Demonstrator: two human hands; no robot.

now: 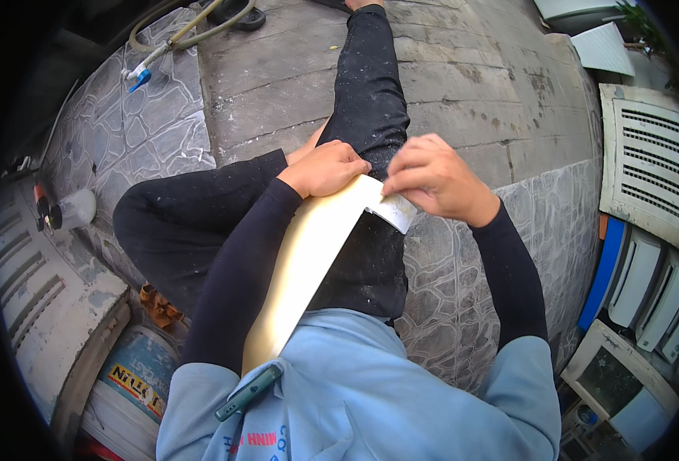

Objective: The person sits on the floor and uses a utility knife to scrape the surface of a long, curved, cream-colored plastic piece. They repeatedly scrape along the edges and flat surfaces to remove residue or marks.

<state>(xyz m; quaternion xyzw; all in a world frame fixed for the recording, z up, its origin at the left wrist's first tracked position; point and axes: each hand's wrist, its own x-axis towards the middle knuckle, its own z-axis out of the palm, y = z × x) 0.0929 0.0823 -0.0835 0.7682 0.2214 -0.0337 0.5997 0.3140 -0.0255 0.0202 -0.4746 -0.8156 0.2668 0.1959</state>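
A long, smooth, cream-coloured panel (313, 242) lies slantwise across my lap, its near end against my shirt. My left hand (328, 169) is closed over the panel's far end, with the thumb side near the corner. At that end, a short whitish piece (395, 213) with a worn, speckled surface sticks out to the right over my thigh. My right hand (432, 178) is just above this piece, its thumb and fingers pinched together at the corner. Whatever lies between those fingertips is too small or hidden to make out.
Slatted white covers (654, 157) and several white casings (637, 280) stand at the right. A paint bucket (136, 369) and a pale slatted unit (55, 300) are at the left. A hose with a blue-handled tap (140, 79) lies at the far left on the tiles.
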